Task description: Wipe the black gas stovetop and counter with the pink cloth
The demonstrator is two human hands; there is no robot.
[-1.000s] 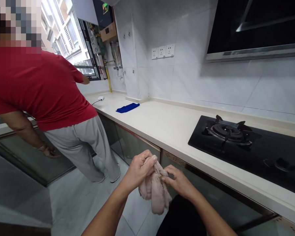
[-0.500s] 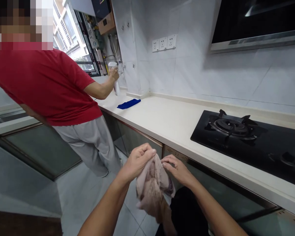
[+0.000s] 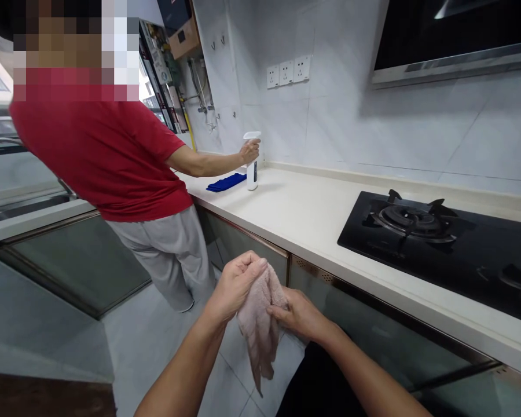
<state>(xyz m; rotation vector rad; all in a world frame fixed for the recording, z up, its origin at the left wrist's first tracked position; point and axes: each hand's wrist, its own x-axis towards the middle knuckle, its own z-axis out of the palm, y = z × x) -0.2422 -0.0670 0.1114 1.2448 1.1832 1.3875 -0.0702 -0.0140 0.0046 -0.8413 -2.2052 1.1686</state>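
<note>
A pinkish-grey cloth [image 3: 260, 324] hangs in folds between my hands, in front of the cabinets. My left hand [image 3: 238, 284] is closed on its top edge, thumb uppermost. Lower down on the right side, my right hand [image 3: 297, 313] pinches the cloth between thumb and fingers; part of those fingers is hidden behind the fabric. The cloth's lower end dangles free above the tiled floor [image 3: 165, 359].
Ahead on the left stands a person in a red shirt [image 3: 99, 150], one hand on a white spray bottle [image 3: 252, 174] at the pale countertop [image 3: 295, 202]. A folded blue cloth [image 3: 226, 183] lies beside the bottle. A black gas hob [image 3: 438, 249] is set into the counter's right part.
My right hand has moved down and taken hold of the cloth, which now hangs narrower. The other person's hand has brought the spray bottle rightward, beside the blue cloth.
</note>
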